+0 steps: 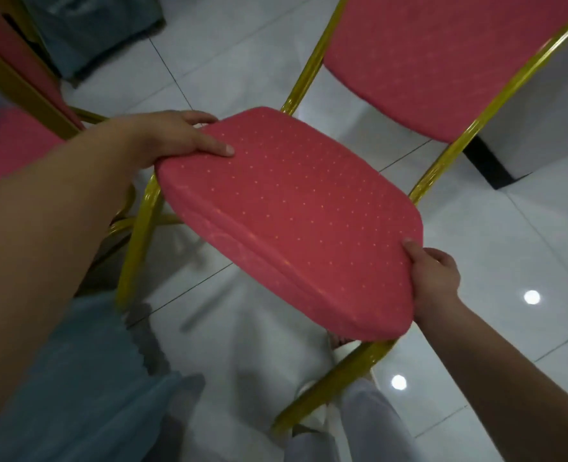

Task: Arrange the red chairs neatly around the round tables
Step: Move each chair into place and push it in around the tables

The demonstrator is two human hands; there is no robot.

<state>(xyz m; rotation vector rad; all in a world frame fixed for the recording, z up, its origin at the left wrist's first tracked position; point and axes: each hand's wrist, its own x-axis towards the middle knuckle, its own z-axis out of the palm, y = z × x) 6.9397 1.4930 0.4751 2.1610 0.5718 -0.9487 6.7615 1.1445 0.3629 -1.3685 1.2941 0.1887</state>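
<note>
**Both hands on the chair seat**

While the person stands over it, pale trousers (369,425) and a blue-grey cloth (86,378) show nearest. Just beyond, the right hand (434,281) has a closed grip on the near right corner of the red chair (292,215) seat, thumb on top. The left hand (179,135) clamps the far left edge likewise. The seat looks tilted above the white tile floor (526,248), its gold frame below. Behind rises its backrest; a second chair (9,145) stands at left.

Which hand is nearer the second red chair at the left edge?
Left. The left hand grips the seat cushion on the side beside that second chair; the right hand grips the opposite corner.
</note>
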